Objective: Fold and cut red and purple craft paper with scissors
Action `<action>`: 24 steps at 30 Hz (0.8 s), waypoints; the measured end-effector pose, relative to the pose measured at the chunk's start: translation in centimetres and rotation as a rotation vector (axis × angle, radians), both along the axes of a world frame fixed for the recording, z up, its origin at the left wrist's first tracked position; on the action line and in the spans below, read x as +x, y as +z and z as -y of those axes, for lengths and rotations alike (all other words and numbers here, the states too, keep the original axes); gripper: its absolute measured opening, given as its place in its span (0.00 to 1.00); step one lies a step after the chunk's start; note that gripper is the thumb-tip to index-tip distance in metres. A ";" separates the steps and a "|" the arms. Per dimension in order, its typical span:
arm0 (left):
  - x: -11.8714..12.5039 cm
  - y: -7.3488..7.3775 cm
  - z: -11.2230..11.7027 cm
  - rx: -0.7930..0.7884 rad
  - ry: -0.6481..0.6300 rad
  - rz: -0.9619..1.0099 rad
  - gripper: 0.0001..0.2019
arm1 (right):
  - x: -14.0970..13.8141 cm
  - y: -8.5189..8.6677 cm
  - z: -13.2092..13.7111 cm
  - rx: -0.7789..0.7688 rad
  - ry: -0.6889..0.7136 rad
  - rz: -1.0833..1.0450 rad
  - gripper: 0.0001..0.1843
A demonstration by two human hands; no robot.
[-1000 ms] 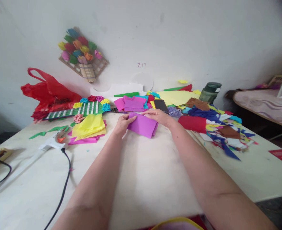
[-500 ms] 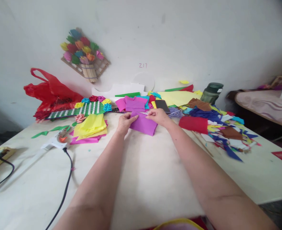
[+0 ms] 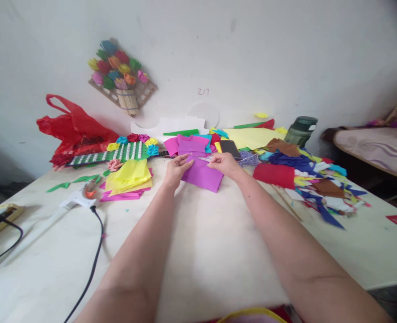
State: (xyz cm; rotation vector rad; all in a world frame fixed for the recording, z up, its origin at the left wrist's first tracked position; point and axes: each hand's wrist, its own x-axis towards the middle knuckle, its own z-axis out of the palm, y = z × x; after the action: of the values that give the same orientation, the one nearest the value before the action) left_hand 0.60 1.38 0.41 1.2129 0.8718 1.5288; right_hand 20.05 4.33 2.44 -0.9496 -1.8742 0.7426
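A stack of purple paper squares lies on the pale table in the middle, far from me. My left hand pinches its left edge with thumb and fingers closed on the sheets. My right hand grips the top right corner, fingers pressed together on the paper. More pink and purple sheets lie just behind the hands.
Yellow and pink sheets lie to the left, beside a white glue gun with a black cord. A red bag, a green paper-flower piece, a phone, a green bottle and many coloured scraps crowd the back and right.
Both hands have stayed on the purple sheets, shifting them slightly away from me. The view has drifted a little.
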 end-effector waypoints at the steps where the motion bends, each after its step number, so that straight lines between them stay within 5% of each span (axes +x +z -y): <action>1: 0.0 0.0 0.0 -0.010 -0.003 0.005 0.23 | 0.0 0.1 0.1 -0.011 0.001 -0.007 0.06; 15: 0.1 0.0 0.2 -0.030 0.028 -0.039 0.18 | 0.0 0.0 0.2 -0.071 0.016 -0.001 0.06; 20: 0.2 0.3 0.2 -0.053 0.006 -0.092 0.17 | -0.5 1.1 1.2 0.036 -0.054 0.297 0.18; 24: 0.5 0.9 0.4 -0.108 -0.061 -0.075 0.16 | -1.8 1.5 2.3 0.179 -0.181 0.541 0.15</action>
State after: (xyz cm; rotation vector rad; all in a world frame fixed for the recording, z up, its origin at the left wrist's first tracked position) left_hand 1.13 0.94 1.28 1.2135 0.9466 1.3776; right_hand 18.22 2.01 3.94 -1.2695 -2.2285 0.2090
